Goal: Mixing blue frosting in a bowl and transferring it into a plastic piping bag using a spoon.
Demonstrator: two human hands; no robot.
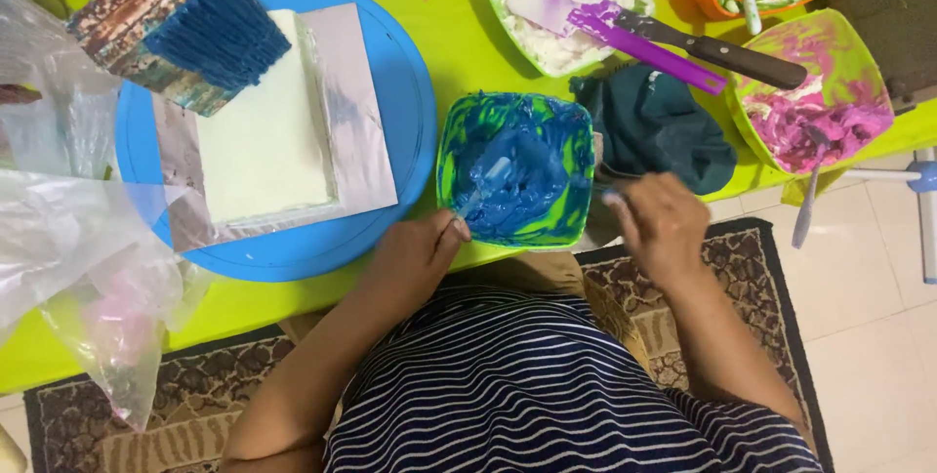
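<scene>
Blue-icing bowl [515, 168] steadied by left hand [415, 258] at its rim.

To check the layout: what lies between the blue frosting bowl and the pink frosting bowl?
In the head view, a dark teal cloth lies between the blue frosting bowl and the pink frosting bowl.

A home room: patterned rug [752, 268] on tiled floor [869, 336], lime tablecloth [439, 34] crowded with icing bowls [515, 168].

The square bowl [515, 168] is smooth plastic, coated with glossy blue cream. The dark cloth [664, 126] looks soft and matt. The board [342, 122] under the cake is shiny foil.
</scene>
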